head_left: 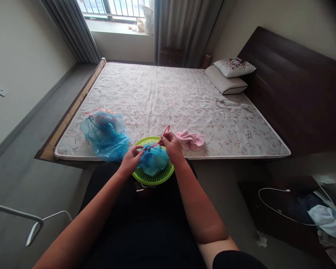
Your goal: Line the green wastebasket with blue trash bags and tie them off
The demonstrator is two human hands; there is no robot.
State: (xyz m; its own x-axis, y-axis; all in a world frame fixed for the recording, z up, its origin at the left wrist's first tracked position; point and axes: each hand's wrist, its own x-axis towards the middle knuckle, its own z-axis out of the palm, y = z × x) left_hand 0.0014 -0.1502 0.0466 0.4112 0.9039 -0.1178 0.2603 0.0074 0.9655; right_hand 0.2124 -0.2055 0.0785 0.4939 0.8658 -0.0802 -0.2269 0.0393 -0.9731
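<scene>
A small blue plastic bag (154, 161) sits in a round green basket (156, 178) at the near edge of the bed. My left hand (131, 158) is closed on the bag's gathered neck. My right hand (170, 145) pinches the bag's red drawstring (165, 131), which loops up above the fingers. Both hands meet over the basket.
A larger blue bag with red drawstring (105, 133) lies on the mattress (168, 93) to the left. A pink cloth (190, 140) lies right of the basket. Two pillows (231, 74) rest by the dark headboard. A white hanger (33, 224) at lower left, clutter and a cable (282, 209) on the floor right.
</scene>
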